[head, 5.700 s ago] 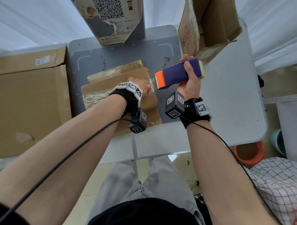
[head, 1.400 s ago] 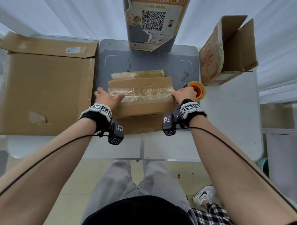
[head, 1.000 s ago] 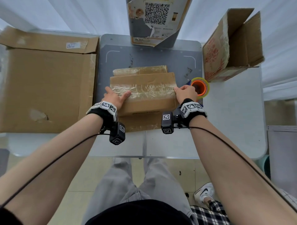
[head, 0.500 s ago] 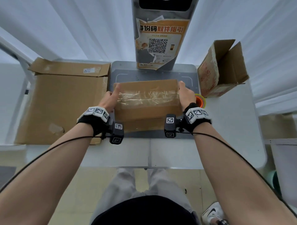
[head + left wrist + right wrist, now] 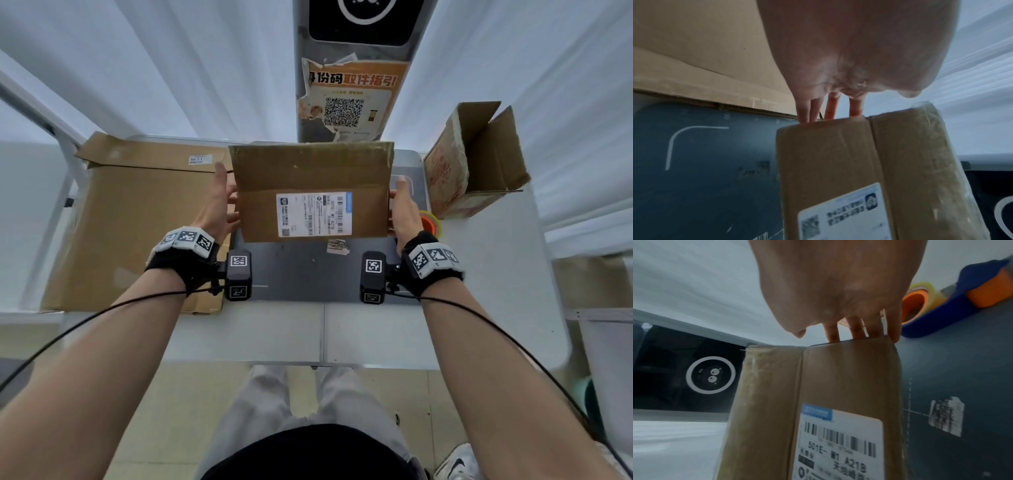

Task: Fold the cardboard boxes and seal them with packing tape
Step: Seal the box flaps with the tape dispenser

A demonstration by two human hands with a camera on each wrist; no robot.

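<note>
A small brown cardboard box [image 5: 308, 171] hangs above the grey mat [image 5: 301, 274], turned so its white shipping label faces me. My left hand [image 5: 219, 205] holds its left end and my right hand [image 5: 402, 209] its right end. In the left wrist view the fingers [image 5: 830, 107] reach round the far edge of the box [image 5: 828, 162], whose side face is covered with clear tape. The right wrist view shows the same hold on the box [image 5: 849, 378]. The blue-and-orange tape dispenser [image 5: 972, 285] lies on the mat just right of my right hand.
A large flattened cardboard box [image 5: 137, 222] covers the table's left side. An open, empty box [image 5: 476, 161] lies on its side at the back right. A grey post with a QR poster [image 5: 346, 102] stands behind the mat. The white table edge [image 5: 376, 335] runs in front.
The box lay on the mat with its taped seam up and my hands at its ends. Both hands have lifted it and rolled it so the label face shows. Earlier my right hand held the dispenser.
</note>
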